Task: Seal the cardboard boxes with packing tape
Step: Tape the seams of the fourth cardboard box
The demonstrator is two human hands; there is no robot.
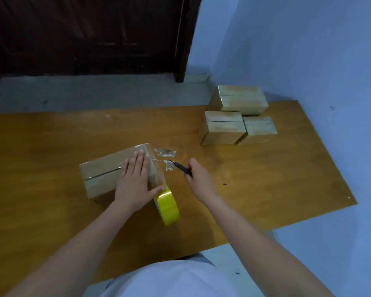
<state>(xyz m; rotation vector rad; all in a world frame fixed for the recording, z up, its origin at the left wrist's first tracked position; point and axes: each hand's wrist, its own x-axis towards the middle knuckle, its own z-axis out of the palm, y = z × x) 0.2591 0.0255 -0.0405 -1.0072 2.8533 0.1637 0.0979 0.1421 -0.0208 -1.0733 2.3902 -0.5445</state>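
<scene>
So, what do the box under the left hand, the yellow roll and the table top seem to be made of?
The box looks like plain brown cardboard, matte, with a glossy film at its right end, probably clear tape. The yellow roll looks like shiny plastic packing tape; it reflects light. The table top appears to be wood or wood-look laminate, smooth and slightly glossy, with faint grain.

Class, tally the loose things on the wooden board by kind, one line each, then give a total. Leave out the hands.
Cardboard boxes: 4, one under the left hand at, three stacked at
Yellow tape roll: 1
Black cutting tool, held by the right hand: 1
Total: 6
</scene>
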